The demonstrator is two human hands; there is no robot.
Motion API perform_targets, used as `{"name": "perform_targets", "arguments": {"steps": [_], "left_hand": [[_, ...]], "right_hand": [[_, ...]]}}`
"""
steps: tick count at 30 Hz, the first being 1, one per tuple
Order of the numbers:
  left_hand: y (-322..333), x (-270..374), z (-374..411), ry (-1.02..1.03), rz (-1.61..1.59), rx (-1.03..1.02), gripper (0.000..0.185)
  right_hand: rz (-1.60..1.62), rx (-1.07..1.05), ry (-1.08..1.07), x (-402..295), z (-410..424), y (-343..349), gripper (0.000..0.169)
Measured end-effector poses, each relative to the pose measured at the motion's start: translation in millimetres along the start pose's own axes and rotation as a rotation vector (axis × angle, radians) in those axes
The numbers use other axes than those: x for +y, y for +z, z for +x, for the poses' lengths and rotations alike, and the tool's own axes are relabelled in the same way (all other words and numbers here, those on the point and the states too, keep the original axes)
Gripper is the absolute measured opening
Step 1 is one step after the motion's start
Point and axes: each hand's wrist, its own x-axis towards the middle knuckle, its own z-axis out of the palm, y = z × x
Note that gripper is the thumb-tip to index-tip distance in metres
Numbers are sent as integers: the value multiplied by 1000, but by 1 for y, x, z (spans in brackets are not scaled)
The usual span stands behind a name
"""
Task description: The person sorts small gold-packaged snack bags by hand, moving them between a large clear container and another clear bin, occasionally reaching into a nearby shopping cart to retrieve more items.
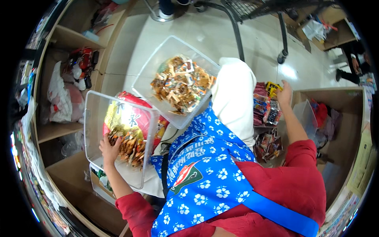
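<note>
My left hand is inside a tilted clear plastic bin, its fingers against brown wrapped snack packets. A red and yellow bag shows through that bin. Before my knees, a second clear bin holds a heap of similar small packets. My right hand is at the far right of a container of small packs, close to a yellow packet; whether it touches is not clear. Dark red packs lie there too, with more loose packets nearer my body.
Wooden shelves with plastic bags stand at left. An open wooden cabinet holding a red cloth-like thing is at right. A black wheeled cart stands ahead on the tiled floor. Other people's legs show at top and far right.
</note>
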Motion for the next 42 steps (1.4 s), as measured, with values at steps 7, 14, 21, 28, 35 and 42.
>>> {"name": "perform_targets", "arguments": {"steps": [7, 14, 21, 28, 35, 42], "left_hand": [[-1, -5, -9, -47, -62, 40, 93], [-13, 9, -4, -25, -149, 70, 90], [-4, -2, -19, -72, -212, 66, 87], [-15, -1, -23, -103, -192, 2, 91], [3, -8, 0, 113, -108, 163, 93], [-17, 0, 2, -64, -101, -24, 82]], "right_hand": [[512, 194, -517, -238, 54, -32, 34], [353, -608, -1096, -430, -2, 84, 27], [-59, -368, -1207, -500, -70, 190, 30], [-91, -202, -1283, -454, -93, 231, 28], [153, -228, -1351, -446, -74, 180, 27], [92, -581, -1026, -434, -73, 153, 24]]}}
